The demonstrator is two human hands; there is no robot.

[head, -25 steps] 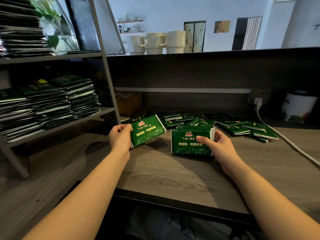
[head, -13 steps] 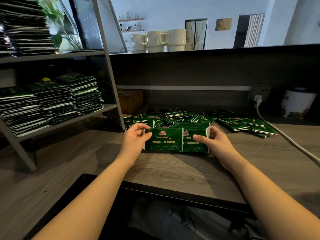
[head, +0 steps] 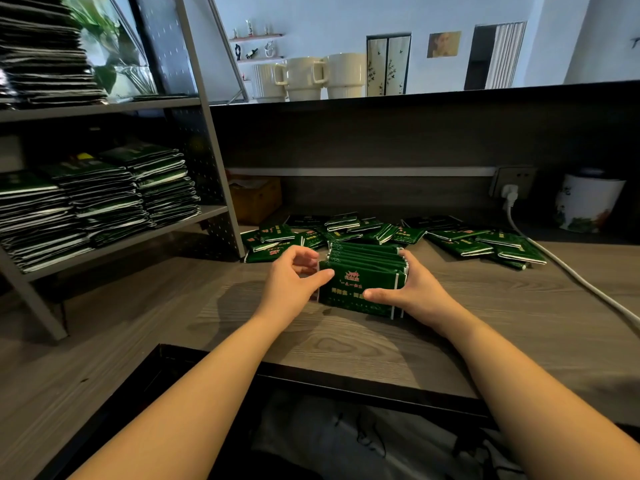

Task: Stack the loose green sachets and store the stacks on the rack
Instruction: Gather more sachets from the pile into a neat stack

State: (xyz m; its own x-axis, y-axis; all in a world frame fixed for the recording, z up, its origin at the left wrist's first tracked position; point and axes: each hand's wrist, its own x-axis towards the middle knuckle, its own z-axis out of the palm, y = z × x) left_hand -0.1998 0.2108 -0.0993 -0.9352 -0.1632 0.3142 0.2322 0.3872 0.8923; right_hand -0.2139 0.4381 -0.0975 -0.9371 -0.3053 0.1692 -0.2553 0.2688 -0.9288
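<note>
A stack of green sachets [head: 360, 271] stands on edge on the wooden counter [head: 346, 341], its printed face toward me. My right hand [head: 405, 289] grips the stack's right end, thumb across the front. My left hand [head: 294, 282] holds the left end, thumb on the front face and fingers curled behind. Loose green sachets [head: 346, 230] lie scattered behind the stack. More of the loose sachets [head: 485, 244] spread to the right. The grey metal rack [head: 207, 216] stands at the left, holding tall sachet stacks [head: 104, 199] on its middle shelf.
More stacks [head: 45, 53] fill the rack's upper shelf. A white cable [head: 571, 278] runs from a wall socket [head: 509, 188] across the counter's right side. A white pot [head: 588, 206] sits at the far right, a brown box [head: 256, 199] behind the rack, mugs [head: 304, 79] on the ledge.
My left hand brought one sachet from the left and pressed it onto the front of the stack in my right hand. Both hands now hold the stack's ends.
</note>
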